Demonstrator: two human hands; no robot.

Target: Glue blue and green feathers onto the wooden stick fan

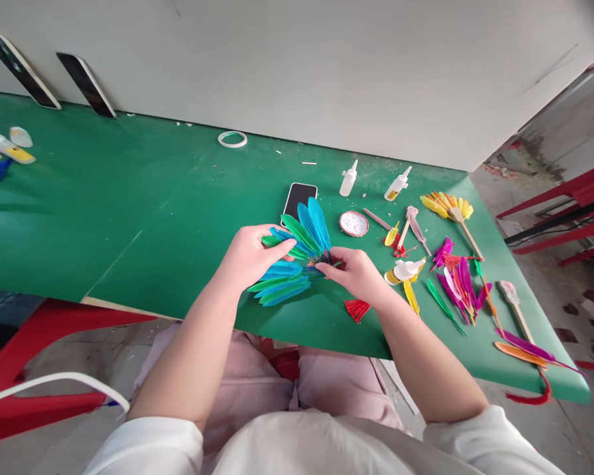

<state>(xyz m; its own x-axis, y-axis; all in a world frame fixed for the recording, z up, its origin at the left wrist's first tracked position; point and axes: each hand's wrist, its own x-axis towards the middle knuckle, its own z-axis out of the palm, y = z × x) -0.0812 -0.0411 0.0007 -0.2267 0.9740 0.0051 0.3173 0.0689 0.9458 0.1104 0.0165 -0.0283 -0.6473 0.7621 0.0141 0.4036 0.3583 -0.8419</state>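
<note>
A fan of blue and green feathers (297, 254) lies over the near edge of the green table (129, 218). My left hand (250, 254) is closed on the fan's left side, fingers pinching the green and blue feathers. My right hand (356, 270) is closed on the fan's base, where the feather stems meet. A red tassel (357, 309) lies just below my right hand on the table.
A black phone (299, 196), two white glue bottles (348, 179), a round lid (354, 223), a third glue bottle (406, 269), a yellow feather fan (448, 208) and loose pink, green and orange feathers (460, 284) lie to the right. A tape ring (232, 139) sits farther back. Red chairs (569, 204) stand at the right.
</note>
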